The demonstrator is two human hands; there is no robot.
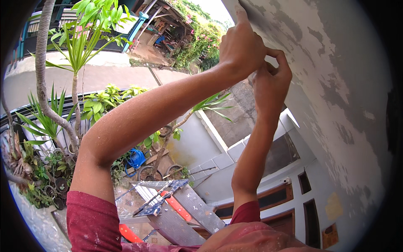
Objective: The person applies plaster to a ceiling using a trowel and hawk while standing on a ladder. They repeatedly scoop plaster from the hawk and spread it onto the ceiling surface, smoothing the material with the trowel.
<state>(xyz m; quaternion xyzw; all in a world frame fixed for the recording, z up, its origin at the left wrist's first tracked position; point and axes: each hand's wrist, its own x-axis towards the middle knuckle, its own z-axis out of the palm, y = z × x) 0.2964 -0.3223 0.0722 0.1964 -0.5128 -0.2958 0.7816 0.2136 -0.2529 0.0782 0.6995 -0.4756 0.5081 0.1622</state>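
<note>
Both of my arms, in dark red sleeves and dusted with pale specks, reach up to a grey-white surface [319,84] with patchy, flaking paint. My left hand [241,48] is closed with its index finger stretched along the surface near its upper edge. A dark streak, a thin edge or a shadow, shows beside that fingertip. My right hand [272,82] is just below and to the right, against the left hand, its index finger and thumb bent into a pinch. Whatever either hand grips is hidden behind the fingers.
Below stands a paint-spattered stepladder or trestle of grey boards [197,206] with orange-red parts [178,206]. A blue coiled hose [135,158], potted plants and a slim tree trunk [42,63] are at left. Brown-framed openings [273,197] sit in the wall at lower right.
</note>
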